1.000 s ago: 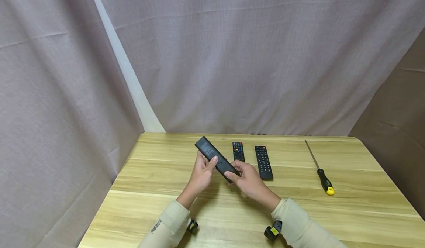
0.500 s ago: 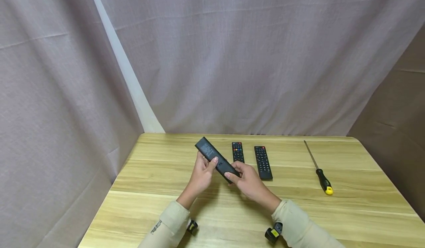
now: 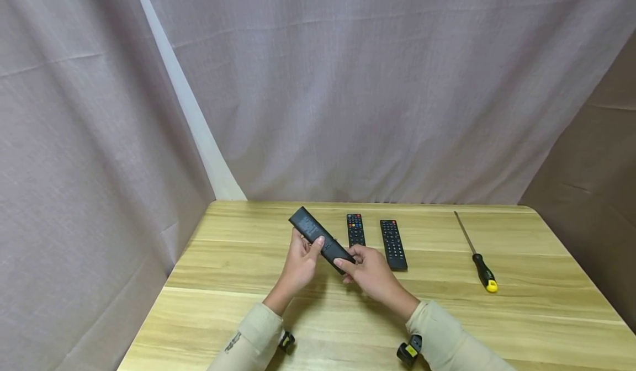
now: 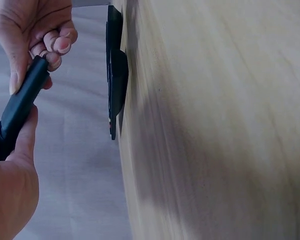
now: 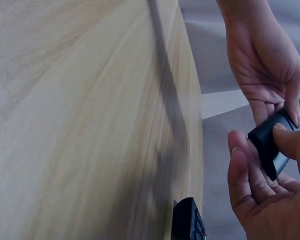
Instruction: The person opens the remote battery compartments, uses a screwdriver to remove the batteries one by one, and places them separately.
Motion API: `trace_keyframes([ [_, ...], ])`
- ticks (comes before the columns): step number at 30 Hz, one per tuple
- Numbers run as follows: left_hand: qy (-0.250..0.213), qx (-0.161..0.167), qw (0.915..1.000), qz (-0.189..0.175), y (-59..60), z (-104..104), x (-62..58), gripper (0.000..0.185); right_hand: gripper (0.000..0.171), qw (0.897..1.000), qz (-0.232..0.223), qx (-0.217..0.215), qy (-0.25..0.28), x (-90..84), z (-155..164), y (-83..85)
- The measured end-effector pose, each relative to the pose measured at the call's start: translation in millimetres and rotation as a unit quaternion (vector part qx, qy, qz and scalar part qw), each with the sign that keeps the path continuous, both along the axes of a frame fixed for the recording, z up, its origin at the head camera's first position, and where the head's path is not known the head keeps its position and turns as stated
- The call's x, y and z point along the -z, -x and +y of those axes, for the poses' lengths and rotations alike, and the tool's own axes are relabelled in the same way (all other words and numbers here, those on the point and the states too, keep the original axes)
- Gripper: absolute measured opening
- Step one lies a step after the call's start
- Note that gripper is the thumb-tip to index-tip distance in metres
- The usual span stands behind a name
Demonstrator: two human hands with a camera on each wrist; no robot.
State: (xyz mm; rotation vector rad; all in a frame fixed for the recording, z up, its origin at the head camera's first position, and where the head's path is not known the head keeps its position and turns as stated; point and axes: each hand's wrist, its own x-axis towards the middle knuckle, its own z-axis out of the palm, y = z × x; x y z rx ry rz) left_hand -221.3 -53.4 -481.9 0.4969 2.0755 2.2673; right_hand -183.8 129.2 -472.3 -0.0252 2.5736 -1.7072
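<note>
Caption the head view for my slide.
Two hands hold a black remote above a table bearing two more remotes and a screwdriver.

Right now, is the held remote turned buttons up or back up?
Back up: in the head view, the held remote shows a black face with pale print and no visible buttons, gripped by left hand and right hand.

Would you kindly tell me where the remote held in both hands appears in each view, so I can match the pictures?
Head: the held remote is at lower centre.
Left wrist: the held remote is at far left, around mid-height.
Right wrist: the held remote is at far right, near mid-height.
Shared landmark: wooden table.
</note>
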Motion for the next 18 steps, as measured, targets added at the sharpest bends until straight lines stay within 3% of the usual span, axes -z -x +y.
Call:
trace_keyframes([
  [18, 0.014, -0.025, 0.9996, 0.002, -1.0, 1.0, 2.6, 0.035, 0.030, 1.000, -0.006, 0.012, 0.014, 4.0, -1.6, 0.9],
])
